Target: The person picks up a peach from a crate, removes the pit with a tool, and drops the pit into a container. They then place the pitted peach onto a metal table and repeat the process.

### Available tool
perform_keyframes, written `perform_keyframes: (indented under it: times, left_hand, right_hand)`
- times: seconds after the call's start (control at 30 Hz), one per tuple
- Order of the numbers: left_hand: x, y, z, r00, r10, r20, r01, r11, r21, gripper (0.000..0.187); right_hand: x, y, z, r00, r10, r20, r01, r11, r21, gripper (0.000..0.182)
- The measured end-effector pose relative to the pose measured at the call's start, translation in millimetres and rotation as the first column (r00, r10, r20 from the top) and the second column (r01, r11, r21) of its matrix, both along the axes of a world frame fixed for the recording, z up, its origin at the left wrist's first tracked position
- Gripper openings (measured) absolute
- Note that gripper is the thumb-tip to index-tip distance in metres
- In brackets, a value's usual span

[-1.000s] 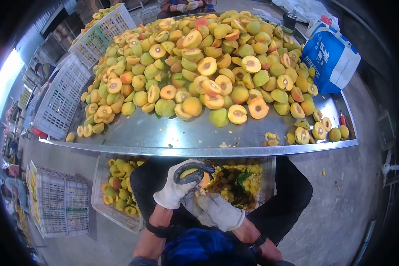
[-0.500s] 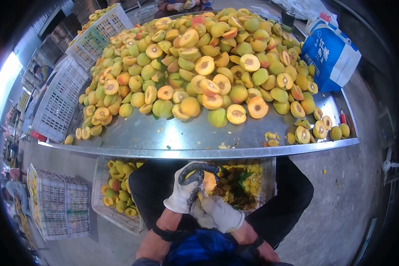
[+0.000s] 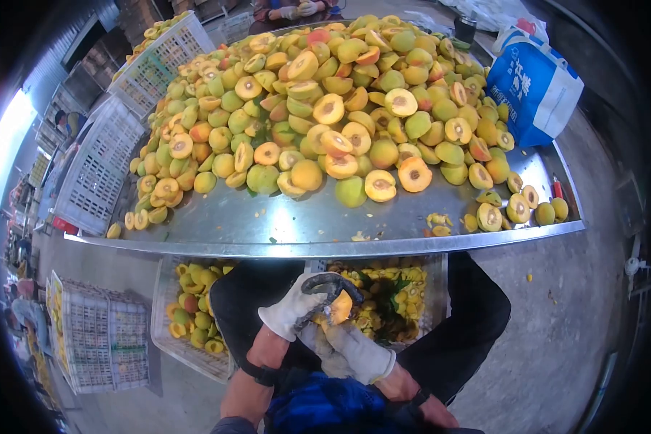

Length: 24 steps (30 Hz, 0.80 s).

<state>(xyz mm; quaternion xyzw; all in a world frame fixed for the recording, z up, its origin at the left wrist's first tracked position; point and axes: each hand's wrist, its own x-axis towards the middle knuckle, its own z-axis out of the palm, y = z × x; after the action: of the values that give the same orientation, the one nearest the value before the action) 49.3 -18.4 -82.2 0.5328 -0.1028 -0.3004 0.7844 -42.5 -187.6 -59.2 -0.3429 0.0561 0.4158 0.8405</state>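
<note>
"Where was the peach [image 3: 339, 309]?"

"This side of the bench [image 3: 231, 217] — curled fingers of my left hand [image 3: 302, 304] pinched it. My right hand [image 3: 356, 353] sat just below — its fingers' grip I couldn't tell."

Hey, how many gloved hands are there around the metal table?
4. The wearer's left hand and right hand are close together at a peach piece, before the metal table; a co-worker's two hands are beyond it. More may be hidden by the peach pile.
</note>
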Motion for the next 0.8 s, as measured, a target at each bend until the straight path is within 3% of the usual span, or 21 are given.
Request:
perform_keyframes:
  times: [0.07,0.17,0.27,0.37,0.47,0.53,0.57,0.6,0.63,0.67,0.7,0.73,0.8]
  left_hand:
    - [-8.2,-8.5,5.1,0.996,0.081,-0.028,-0.082,0.996,-0.04,0.067]
    - [-20.7,-20.9,-13.7,0.971,0.229,-0.074,-0.237,0.962,-0.137,0.066]
    - [-26.4,-30.1,-24.3,0.926,0.302,-0.228,-0.347,0.918,-0.191,0.056]
    - [-39.8,-36.7,-42.0,0.737,0.463,-0.493,-0.575,0.812,-0.097,0.062]
    - [-33.1,-43.7,-2.5,0.746,0.422,-0.514,-0.622,0.718,-0.313,0.068]
    - [-27.5,-29.7,8.7,0.746,0.363,-0.559,-0.619,0.687,-0.38,0.073]
    - [-29.6,-18.1,10.2,0.737,0.466,-0.49,-0.644,0.706,-0.296,0.072]
    - [-32.6,-7.2,18.3,0.72,0.56,-0.41,-0.671,0.712,-0.208,0.071]
    - [-36.8,8.5,24.7,0.723,0.621,-0.303,-0.675,0.727,-0.123,0.069]
    - [-36.4,31.3,17.3,0.734,0.626,-0.263,-0.664,0.743,-0.086,0.065]
    - [-45.5,44.6,33.0,0.732,0.677,0.077,-0.681,0.726,0.097,0.061]
    - [-48.6,67.3,37.8,0.695,0.646,0.316,-0.718,0.644,0.263,0.047]
    - [-54.2,112.7,47.2,0.58,0.42,0.698,-0.813,0.243,0.529,0.038]
  right_hand:
    - [-4.7,1.9,3.2,0.995,-0.055,-0.082,0.062,0.995,0.084,0.038]
    - [-5.8,2.3,0.3,0.989,0.003,-0.146,0.064,0.89,0.452,0.04]
    - [-5.2,-3.9,-20.6,0.978,0.062,-0.2,0.052,0.854,0.518,0.042]
    - [-4.5,-9.3,-11.2,0.999,0.031,-0.044,-0.015,0.947,0.321,0.046]
    - [0.1,-19.2,-16.6,0.984,0.144,-0.102,-0.064,0.833,0.55,0.042]
    - [-8.8,-33.2,-21.4,0.993,-0.103,-0.055,0.114,0.951,0.287,0.046]
    - [-6.0,-38.7,-27.3,0.967,-0.161,0.199,0.19,0.972,-0.138,0.042]
    - [-1.8,-44.4,-37.8,0.968,-0.166,0.189,0.205,0.957,-0.205,0.038]
    - [2.5,-50.2,-48.4,0.969,-0.172,0.178,0.216,0.938,-0.271,0.034]
    - [4.1,-54.1,-65.2,0.945,-0.222,-0.241,0.19,0.97,-0.149,0.034]
    - [4.5,-59.7,-51.6,0.947,-0.23,-0.226,0.226,0.973,-0.043,0.036]
    - [5.8,-55.8,-49.2,0.954,-0.255,-0.157,0.218,0.95,-0.222,0.036]
    - [4.7,-43.9,-45.6,0.96,-0.28,-0.007,0.23,0.801,-0.553,0.037]
